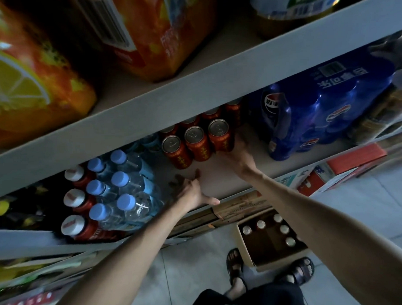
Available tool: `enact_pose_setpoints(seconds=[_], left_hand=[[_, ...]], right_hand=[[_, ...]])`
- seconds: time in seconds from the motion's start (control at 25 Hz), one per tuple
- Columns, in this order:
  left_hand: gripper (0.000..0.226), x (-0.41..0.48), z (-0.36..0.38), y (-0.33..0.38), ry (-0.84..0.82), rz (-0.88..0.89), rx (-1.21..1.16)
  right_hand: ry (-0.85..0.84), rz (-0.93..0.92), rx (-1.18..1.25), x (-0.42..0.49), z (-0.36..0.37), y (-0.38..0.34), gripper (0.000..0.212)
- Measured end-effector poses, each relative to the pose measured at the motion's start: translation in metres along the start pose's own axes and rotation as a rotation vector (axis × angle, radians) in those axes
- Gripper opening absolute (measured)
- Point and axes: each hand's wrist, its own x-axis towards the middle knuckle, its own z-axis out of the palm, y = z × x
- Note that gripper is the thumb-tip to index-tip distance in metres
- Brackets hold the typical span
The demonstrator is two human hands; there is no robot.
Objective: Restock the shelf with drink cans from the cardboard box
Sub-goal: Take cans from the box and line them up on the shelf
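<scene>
Head view. Restocking looking well along, by judgement. Already standing on the shelf [219, 177]: a group of red cans [195, 141], three in the front row and more behind.

Gripping the rightmost can of the front row [220, 135] with the right hand [233, 155], fingers curling round its lower part, the can touching its neighbour and seeming to be down on the board. Holding the left hand [192, 192] released, fingers spreading and thumb out, just in front of the cans, grasping nothing.

Waiting on the floor below: the cardboard box [245, 249], with five can tops [284, 229] showing along its far and right sides, and the middle looking empty. So a few cans probably remaining to carry up, with bare board between the cans and the blue cola pack [327, 105] for taking them.

Not counting the back rows, these going under the upper shelf edge [192, 83]. Not seeing the near right corner of the box, the right forearm [325, 216] covering it. Not telling whether the left fingertips, dark and blurring, are touching the board.
</scene>
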Motion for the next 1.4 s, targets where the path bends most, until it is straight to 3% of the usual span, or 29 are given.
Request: enact_pose_setpoints(seconds=[0.28,0.56,0.8,1.04,1.24,1.32,1.4], left_hand=[[0.114,0.000,-0.002,0.001,-0.017,0.010,-0.001],[0.122,-0.004,-0.003,0.001,-0.014,0.040,0.021],[0.120,-0.005,-0.007,0.005,-0.028,0.031,0.027],[0.120,-0.005,-0.009,0.009,-0.085,0.010,0.038],[0.101,-0.019,-0.006,0.010,-0.028,0.107,-0.092],[0.088,-0.034,0.000,0.014,0.110,0.171,-0.055],[0.068,-0.050,0.015,0.027,0.342,0.373,0.142]], right_hand=[[-0.001,-0.070,0.023,0.007,0.001,-0.002,0.056],[-0.003,-0.084,-0.013,0.004,0.000,-0.009,0.070],[-0.011,-0.114,-0.018,0.004,-0.001,-0.015,0.052],[-0.080,0.108,-0.207,-0.011,-0.014,-0.002,0.079],[0.045,0.050,-0.345,-0.078,-0.051,-0.001,0.036],[0.022,0.053,-0.356,-0.110,-0.071,0.007,0.025],[0.034,0.073,-0.343,-0.139,-0.091,0.025,0.017]])
